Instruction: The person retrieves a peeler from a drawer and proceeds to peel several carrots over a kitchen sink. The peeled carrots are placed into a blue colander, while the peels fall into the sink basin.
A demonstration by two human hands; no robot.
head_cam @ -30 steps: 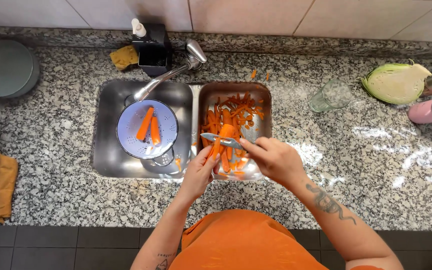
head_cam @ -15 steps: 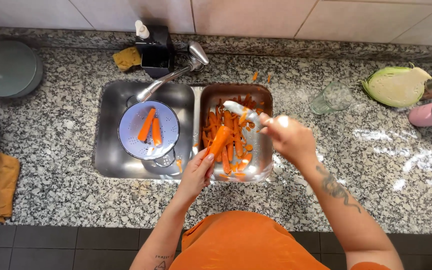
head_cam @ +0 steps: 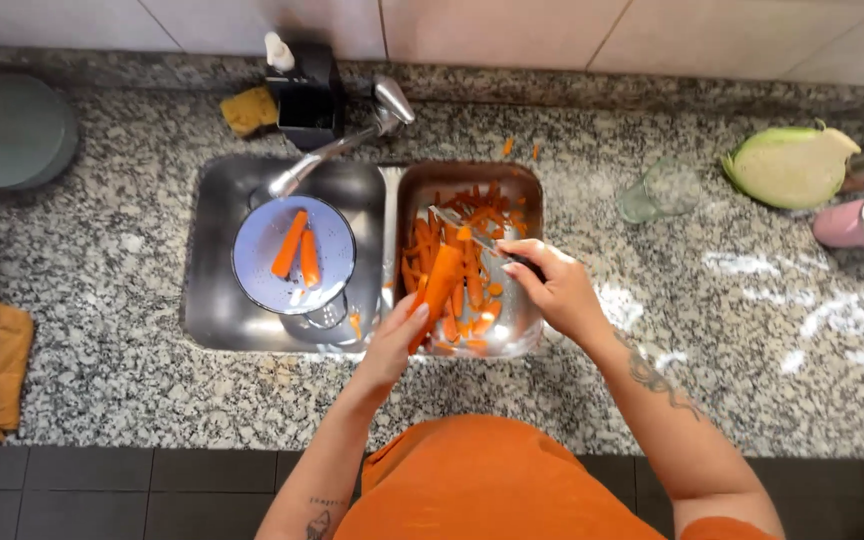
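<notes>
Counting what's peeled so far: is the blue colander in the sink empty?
Not empty. The blue colander in the left basin holds two carrots lying side by side.

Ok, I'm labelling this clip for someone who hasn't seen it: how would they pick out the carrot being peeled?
Start at the steel double sink set in the speckled granite counter. Over its right basin, full of orange peelings, the left hand holds one carrot while the right hand holds a peeler. It is the only carrot in a hand; two others lie in the blue colander.
</notes>
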